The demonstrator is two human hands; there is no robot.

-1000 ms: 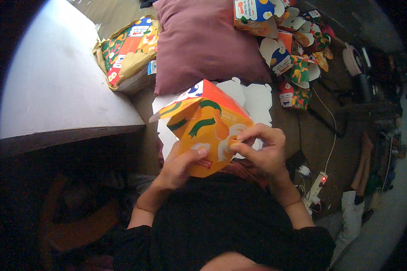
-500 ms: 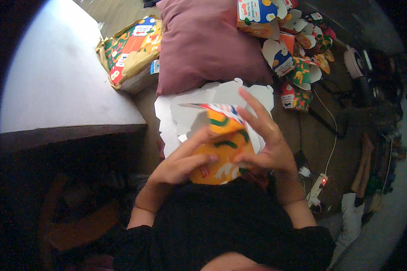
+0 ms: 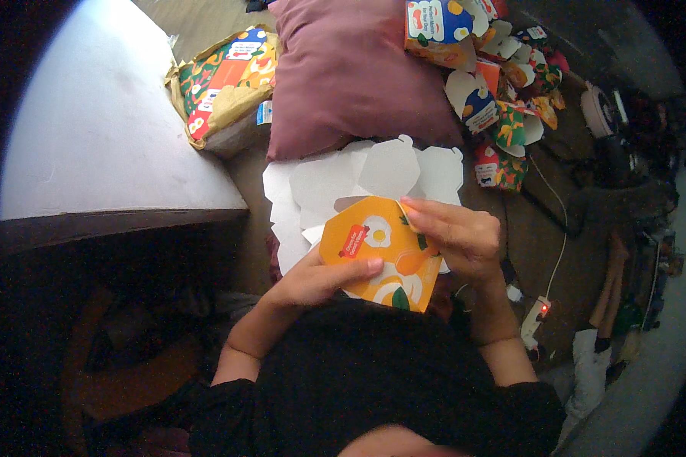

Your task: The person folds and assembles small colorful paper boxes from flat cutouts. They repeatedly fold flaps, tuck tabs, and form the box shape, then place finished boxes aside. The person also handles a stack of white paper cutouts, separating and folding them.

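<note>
While left hand (image 3: pixel 311 279) grips carton (image 3: pixel 392 250): thumb (image 3: pixel 351 271) across its face!
Right hand (image 3: pixel 466 236): fingers (image 3: pixel 428 211) pinch its top corner (image 3: pixel 404 207).
Corner: a hard tug might crease it!

Home-like room, plump mauve pillow (image 3: pixel 362 76), brown floor (image 3: pixel 251 175), lit power strip (image 3: pixel 535 321) among household clutter (image 3: pixel 625 221)

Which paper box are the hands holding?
The orange box between the left hand and right hand; the boxes heaped at upper right touch neither hand.
</note>
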